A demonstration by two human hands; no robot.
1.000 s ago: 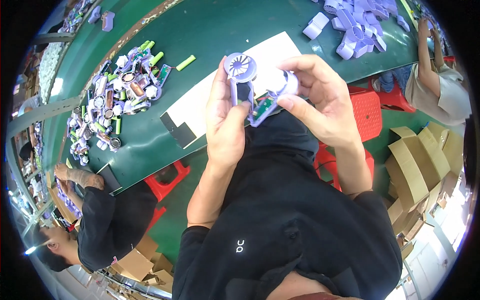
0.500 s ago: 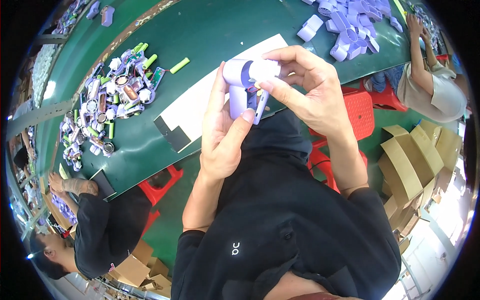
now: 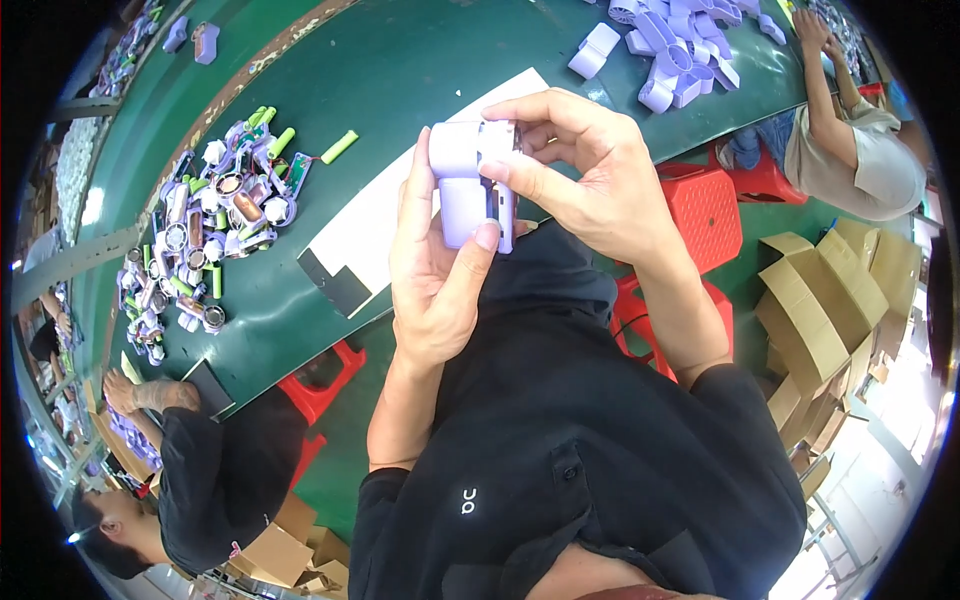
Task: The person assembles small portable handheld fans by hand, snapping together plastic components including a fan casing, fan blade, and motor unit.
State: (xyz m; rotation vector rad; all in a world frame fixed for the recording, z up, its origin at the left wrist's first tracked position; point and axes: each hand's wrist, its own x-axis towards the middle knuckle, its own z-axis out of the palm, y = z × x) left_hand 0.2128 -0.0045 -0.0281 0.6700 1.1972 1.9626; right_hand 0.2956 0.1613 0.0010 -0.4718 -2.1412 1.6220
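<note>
In front of my chest is a lavender plastic casing (image 3: 461, 212) of a small device, with a rounded upper end and a boxy lower part. My left hand (image 3: 430, 290) is closed round it, fingers along its left side and thumb at its lower right edge. My right hand (image 3: 605, 175) pinches the white round insert (image 3: 496, 143) at the upper right, thumb in front and fingers behind. A narrow lavender strip with small slots runs along the casing's right side. Insert and casing sit close together; how deep the insert goes is hidden by my fingers.
A white sheet (image 3: 365, 225) with a black corner lies on the green table (image 3: 400, 75). Left stands a heap of inner assemblies with green batteries (image 3: 225, 205); far right, a pile of lavender casings (image 3: 680, 45). Co-workers sit on both sides, near red stools (image 3: 700, 215) and cardboard boxes (image 3: 820, 310).
The strip and white insert have come closer to the casing, narrowing the gap where wires showed. Both hands have shifted slightly left in the picture, still gripping the parts.
</note>
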